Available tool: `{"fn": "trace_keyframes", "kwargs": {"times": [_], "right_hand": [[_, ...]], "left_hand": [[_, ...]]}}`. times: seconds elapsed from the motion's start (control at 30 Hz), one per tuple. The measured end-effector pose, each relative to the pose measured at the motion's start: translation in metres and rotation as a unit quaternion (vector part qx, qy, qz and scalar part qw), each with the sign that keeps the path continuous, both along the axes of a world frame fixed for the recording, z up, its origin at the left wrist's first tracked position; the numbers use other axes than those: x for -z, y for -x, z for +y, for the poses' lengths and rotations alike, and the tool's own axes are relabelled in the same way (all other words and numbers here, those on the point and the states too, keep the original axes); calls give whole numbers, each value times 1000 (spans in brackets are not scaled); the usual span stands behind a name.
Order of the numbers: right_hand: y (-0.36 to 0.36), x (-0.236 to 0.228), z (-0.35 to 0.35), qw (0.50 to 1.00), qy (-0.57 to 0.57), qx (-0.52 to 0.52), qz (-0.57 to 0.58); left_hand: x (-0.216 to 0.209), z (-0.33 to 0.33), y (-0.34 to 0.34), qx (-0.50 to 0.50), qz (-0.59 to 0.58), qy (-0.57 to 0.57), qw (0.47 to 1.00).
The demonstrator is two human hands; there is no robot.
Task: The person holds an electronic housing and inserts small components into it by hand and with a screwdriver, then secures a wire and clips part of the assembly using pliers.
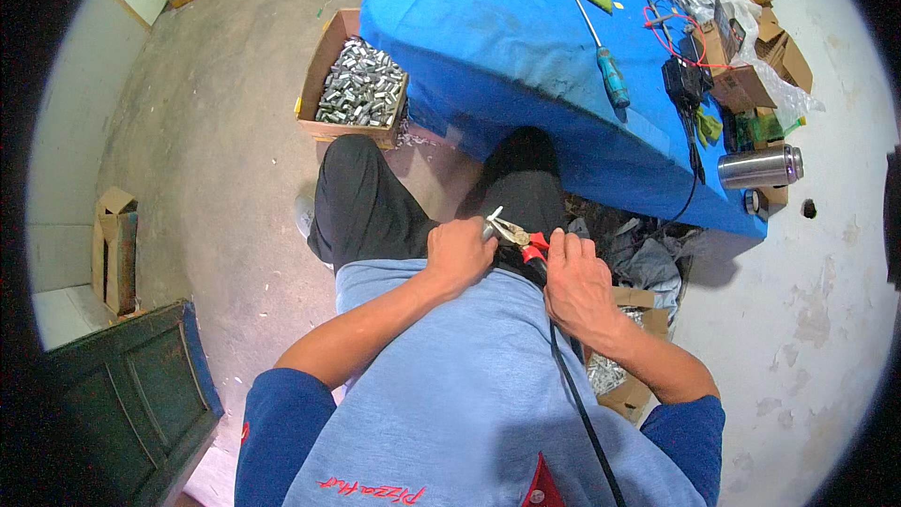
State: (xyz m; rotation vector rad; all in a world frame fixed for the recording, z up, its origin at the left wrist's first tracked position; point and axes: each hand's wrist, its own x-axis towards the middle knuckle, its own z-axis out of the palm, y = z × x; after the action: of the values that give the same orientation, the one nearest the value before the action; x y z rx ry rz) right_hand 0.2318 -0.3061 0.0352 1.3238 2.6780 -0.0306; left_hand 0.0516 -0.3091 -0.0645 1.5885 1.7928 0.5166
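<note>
Pale blue shirt (pixel 432 366) up close, red-handled pliers (pixel 523 238) in front of it.
Right hand (pixel 582 286) grips the pliers; left hand (pixel 460 256) pinches a small silvery piece (pixel 489 229) at their jaws. Beyond, a carton (pixel 380 136) of metal pieces (pixel 361 84) stands beside the blue-covered bench (pixel 469 28).

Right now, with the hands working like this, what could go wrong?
The pliers might slip and pinch the left hand, as it holds a metal piece close to their jaws.
The black cord runs down the shirt beside the right hand, so it could get caught.
The screwdriver lies with its handle near the edge of the blue table; a bump might roll it off.
</note>
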Motion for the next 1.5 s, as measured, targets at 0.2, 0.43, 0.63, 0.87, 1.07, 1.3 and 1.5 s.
{"fn": "trace_keyframes", "kwargs": {"times": [0.2, 0.43, 0.63, 0.87, 1.07, 1.3, 1.5], "right_hand": [[-1, 4, 5, 998, 3, -28, -55], [2, -2, 8, 995, 93, 28, -4], [-1, 2, 12, 984, 169, 55, -2], [-14, 15, 24, 911, 366, 136, 131], [-28, 10, 36, 634, 649, 278, 315], [-38, -8, 22, 395, 767, 244, 443], [-39, 9, 14, 692, 535, 269, 403]], "left_hand": [[5, 0, 0, 1, 2, -14, 1000], [7, -1, 1, -2, 1, -33, 999], [9, -3, 1, -1, 2, -23, 1000], [6, -4, 5, 8, 12, -26, 1000], [4, -4, 5, -2, 12, -73, 997], [2, -3, 2, 4, -21, -69, 997], [-2, -2, 3, 7, -52, -65, 996]]}}
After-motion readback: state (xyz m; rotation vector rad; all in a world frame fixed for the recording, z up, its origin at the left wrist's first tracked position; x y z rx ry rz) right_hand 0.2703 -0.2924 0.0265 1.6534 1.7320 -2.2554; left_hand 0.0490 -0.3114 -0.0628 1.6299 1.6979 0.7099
